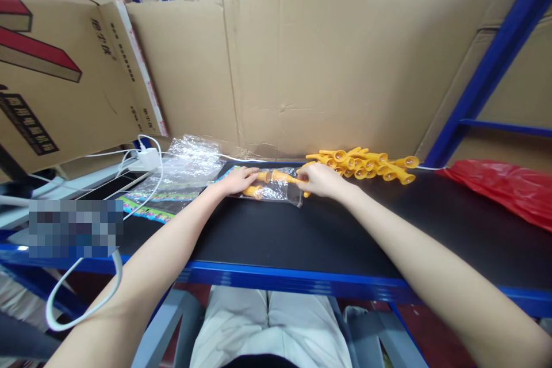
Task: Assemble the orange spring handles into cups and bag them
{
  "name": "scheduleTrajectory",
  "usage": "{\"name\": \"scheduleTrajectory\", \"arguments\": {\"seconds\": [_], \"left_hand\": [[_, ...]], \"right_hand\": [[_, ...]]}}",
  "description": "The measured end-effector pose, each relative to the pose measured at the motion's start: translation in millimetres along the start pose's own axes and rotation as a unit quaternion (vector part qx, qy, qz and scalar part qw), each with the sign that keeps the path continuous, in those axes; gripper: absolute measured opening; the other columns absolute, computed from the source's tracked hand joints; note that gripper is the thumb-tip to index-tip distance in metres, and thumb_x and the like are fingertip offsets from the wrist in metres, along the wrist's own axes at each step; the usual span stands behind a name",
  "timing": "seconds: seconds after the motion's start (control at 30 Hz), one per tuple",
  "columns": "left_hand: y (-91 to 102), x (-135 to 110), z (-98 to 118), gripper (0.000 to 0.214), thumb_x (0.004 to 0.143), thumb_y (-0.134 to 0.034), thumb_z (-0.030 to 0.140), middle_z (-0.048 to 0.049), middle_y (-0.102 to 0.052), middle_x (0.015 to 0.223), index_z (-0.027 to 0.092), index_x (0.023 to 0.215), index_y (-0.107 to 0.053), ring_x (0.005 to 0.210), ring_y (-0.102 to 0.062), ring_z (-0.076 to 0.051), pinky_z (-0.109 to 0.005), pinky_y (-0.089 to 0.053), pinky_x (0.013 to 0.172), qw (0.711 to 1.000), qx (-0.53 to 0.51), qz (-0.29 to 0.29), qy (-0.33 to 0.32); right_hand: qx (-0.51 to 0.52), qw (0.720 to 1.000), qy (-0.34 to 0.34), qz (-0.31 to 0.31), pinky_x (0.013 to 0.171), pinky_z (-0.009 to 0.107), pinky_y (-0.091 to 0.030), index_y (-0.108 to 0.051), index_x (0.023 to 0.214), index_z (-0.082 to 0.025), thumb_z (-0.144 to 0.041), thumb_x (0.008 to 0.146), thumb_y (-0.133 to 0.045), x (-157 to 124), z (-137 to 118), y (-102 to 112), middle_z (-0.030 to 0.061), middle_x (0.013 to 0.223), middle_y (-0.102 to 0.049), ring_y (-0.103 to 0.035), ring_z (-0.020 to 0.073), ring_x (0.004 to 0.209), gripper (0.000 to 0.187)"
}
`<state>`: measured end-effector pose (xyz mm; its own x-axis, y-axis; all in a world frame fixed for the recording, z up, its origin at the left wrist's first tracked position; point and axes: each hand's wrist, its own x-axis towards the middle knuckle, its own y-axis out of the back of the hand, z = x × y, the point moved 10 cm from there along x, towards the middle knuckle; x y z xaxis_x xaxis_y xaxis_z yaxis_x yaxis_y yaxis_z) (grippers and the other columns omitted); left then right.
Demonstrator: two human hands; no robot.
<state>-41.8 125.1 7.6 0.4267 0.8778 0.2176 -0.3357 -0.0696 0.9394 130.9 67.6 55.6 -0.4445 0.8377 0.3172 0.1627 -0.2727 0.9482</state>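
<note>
Several orange-yellow trumpet-shaped plastic pieces, each with a flared end, lie in a pile (366,165) at the back of the black tabletop, just right of my right hand. My left hand (237,180) is closed over the left part of a clear plastic bag (282,192) lying flat. Inside the bag are orange trumpet-shaped pieces (254,191). My right hand (319,180) pinches the narrow end of another orange trumpet-shaped piece (282,177) at the bag's right end; its flared end points left. How far this piece sits inside the film is hard to make out.
Flat clear bags (185,169) with colourful printed strips lie at the left. Beside them are a white charger (145,159) and a looping white cable (117,276). A red plastic bag (495,187) lies far right. Cardboard (302,69) walls the back; a blue rail (284,277) edges the front.
</note>
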Motion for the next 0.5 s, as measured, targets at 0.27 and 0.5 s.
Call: {"name": "scheduleTrajectory", "arguments": {"seconds": [0.27, 0.5], "left_hand": [[-4.3, -2.8, 13.6, 0.052, 0.087, -0.020, 0.045, -0.0060, -0.056, 0.119, 0.017, 0.109, -0.057, 0.113, -0.045, -0.019, -0.029, -0.030, 0.100, 0.999, -0.013, -0.028, -0.031], [-4.5, -3.6, 20.1, 0.051, 0.086, -0.023, 0.048, -0.0062, -0.058, 0.116, 0.016, 0.103, -0.059, 0.109, -0.049, -0.020, -0.031, -0.033, 0.098, 0.997, -0.063, -0.031, -0.041]], "right_hand": [[-0.035, 0.998, -0.056, -0.002, 0.053, 0.025, -0.033, -0.065, 0.071, -0.019, -0.028, 0.072, -0.053, -0.8, 11.2, -4.9, 0.0037, 0.070, -0.064, -0.056, 0.0160, 0.062, 0.015], [-0.064, 0.997, -0.037, -0.004, 0.052, 0.025, -0.032, -0.065, 0.073, -0.018, -0.024, 0.072, -0.053, -3.9, -4.1, -7.4, 0.0064, 0.073, -0.066, -0.060, 0.0193, 0.066, 0.014]]}}
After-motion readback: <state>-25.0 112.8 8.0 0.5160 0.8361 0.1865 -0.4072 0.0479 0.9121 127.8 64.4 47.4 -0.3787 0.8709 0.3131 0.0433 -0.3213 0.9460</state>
